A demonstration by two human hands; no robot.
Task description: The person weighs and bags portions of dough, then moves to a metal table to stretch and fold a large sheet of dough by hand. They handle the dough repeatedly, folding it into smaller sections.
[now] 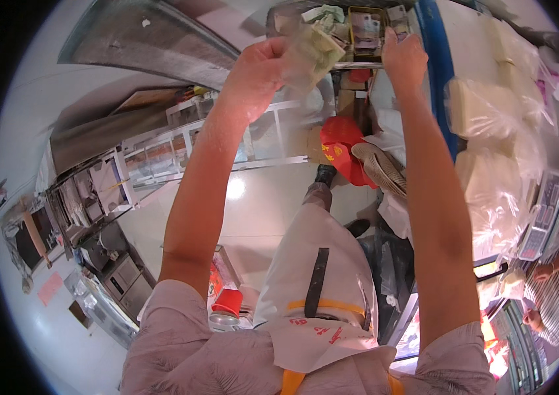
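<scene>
Working over a drawer [358,65] atm, so imo hold it steady w/ both wrists clear of its front rim. Inside is a yellow tray [351,36] w/ purple-ish cash [366,25]; best not to drag fingers thru that pile. Left hand [256,72] is pinching the bills [323,56], which are up in the air just left of the tray. A flat grip nearer their middle prob stops them flapping, & going slower should make them easier to tell apart. Right hand [406,60] is bent in at the drawer's right side, just beside the tray; I'd use it to steady things.

Hard to see, biggest first: drawer's far end is near the top of the view & tough to make out. Right fingertips are too small/tucked in, so can't tell if they're pinching anything. Left fingertips are smeared by blur, and so are the bills, so no idea how many, tbh.
</scene>
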